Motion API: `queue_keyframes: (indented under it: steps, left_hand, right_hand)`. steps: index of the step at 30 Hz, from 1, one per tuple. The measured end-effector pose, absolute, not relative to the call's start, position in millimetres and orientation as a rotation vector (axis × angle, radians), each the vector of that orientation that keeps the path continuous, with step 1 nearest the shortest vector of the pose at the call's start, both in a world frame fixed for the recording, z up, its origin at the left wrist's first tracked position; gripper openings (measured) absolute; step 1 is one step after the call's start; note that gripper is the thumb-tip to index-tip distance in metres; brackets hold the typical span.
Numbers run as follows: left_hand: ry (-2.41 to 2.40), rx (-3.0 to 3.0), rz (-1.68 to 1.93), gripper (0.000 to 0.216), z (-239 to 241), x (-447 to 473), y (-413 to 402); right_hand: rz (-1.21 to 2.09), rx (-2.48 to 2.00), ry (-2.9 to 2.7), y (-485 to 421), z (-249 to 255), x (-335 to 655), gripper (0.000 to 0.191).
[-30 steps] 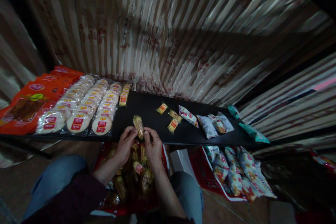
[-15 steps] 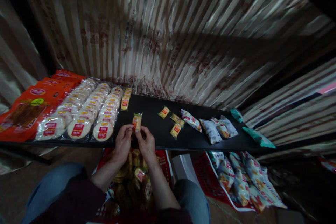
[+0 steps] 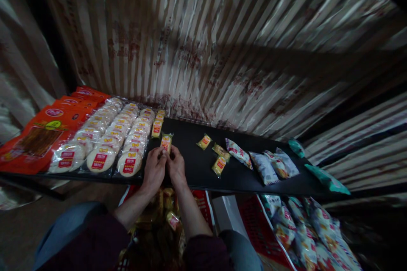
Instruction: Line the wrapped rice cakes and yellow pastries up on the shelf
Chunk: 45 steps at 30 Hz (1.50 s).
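Both my hands are closed at the near edge of a black shelf (image 3: 190,169), pinching a small yellow-wrapped snack pack (image 3: 165,141) between them. My left hand (image 3: 154,168) grips its lower left side, and my right hand (image 3: 176,166) its lower right. The pack points away from me, and the fingers hide its lower end. Just beyond it, similar yellow packs (image 3: 157,126) lie overlapped in a short row. Left of my hands are overlapping rows of clear-wrapped round rice crackers (image 3: 129,164). More yellow packs (image 3: 219,165) lie loose to the right.
Orange snack bags (image 3: 38,135) cover the shelf's left end. White bags (image 3: 263,168) and green bags (image 3: 327,178) lie toward the right. Below stand a red basket (image 3: 205,207) of yellow packs and another red basket (image 3: 257,224) of white bags. A striped sheet (image 3: 190,51) hangs behind.
My hands have moved slightly left and away across the shelf with the yellow pack, nearer the row of yellow packs. The whole view has shifted a little.
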<state>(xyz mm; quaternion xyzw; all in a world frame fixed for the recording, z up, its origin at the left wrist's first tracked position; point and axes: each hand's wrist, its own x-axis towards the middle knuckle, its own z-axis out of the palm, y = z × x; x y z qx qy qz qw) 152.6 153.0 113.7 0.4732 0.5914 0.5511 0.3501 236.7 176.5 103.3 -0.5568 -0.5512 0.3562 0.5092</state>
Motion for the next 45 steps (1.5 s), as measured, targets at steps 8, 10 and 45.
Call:
queue_keyframes:
  steps: [8, 10, 45]
  left_hand:
    - [1.525, 1.206, 1.386, 0.031, 118.1, 146.0, 165.6]
    - [1.516, 1.198, 1.39, 0.03, 119.1, 145.0, 168.0]
    - [1.51, 1.224, 1.3, 0.045, 108.4, 143.0, 189.0]
  right_hand:
    - [0.752, -1.435, -1.333, 203.4, 87.4, 225.9, 0.029]
    - [0.756, -1.439, -1.325, 207.7, 84.3, 221.8, 0.028]
    - [0.669, -1.521, -1.453, 229.4, 97.0, 206.7, 0.031]
